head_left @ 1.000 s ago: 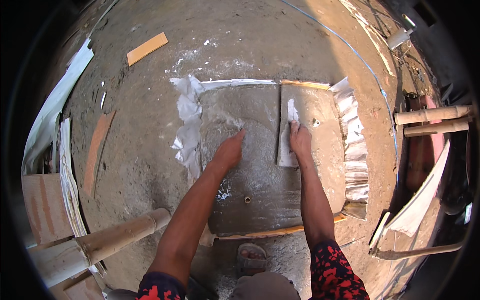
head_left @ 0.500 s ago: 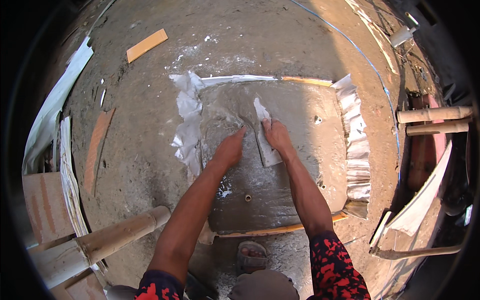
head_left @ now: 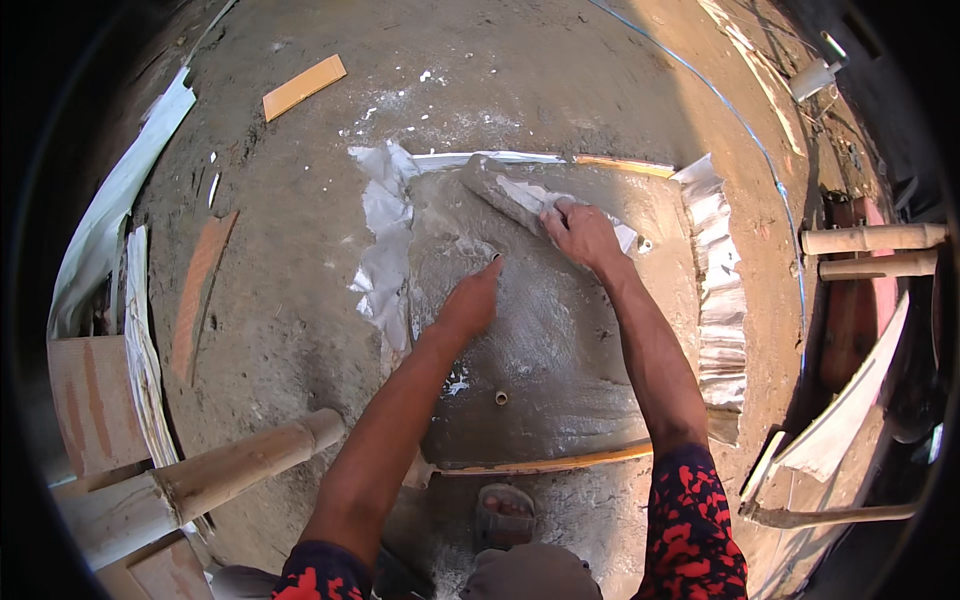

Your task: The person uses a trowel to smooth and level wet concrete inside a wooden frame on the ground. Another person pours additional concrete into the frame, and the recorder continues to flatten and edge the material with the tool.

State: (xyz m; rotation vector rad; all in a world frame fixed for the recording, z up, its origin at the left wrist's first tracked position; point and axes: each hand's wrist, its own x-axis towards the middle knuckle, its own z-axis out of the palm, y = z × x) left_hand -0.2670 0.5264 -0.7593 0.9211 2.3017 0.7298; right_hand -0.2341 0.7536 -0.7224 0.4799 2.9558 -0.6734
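Observation:
A slab of wet grey cement (head_left: 540, 340) fills a low rectangular form in front of me. My right hand (head_left: 583, 235) grips a flat smoothing board (head_left: 530, 195), which lies slantwise on the far part of the slab. Wet cement is heaped along the board's far left edge. My left hand (head_left: 470, 305) is closed, its fingertips at a short tube (head_left: 496, 257) standing in the cement; the fingers partly cover it. Nearer to me another short tube (head_left: 501, 398) sticks up, and one more tube (head_left: 644, 245) stands beside the board's right end.
Crumpled pale sheeting (head_left: 385, 240) edges the slab on the left, and ridged sheeting (head_left: 720, 300) on the right. A wooden strip (head_left: 550, 463) borders the near side. A bamboo pole (head_left: 250, 465) juts in from the left. A blue cord (head_left: 770, 160) runs along the right.
My right hand has swung the board away from me and turned it more crosswise, gathering cement along its far edge. My left hand stays at the tube.

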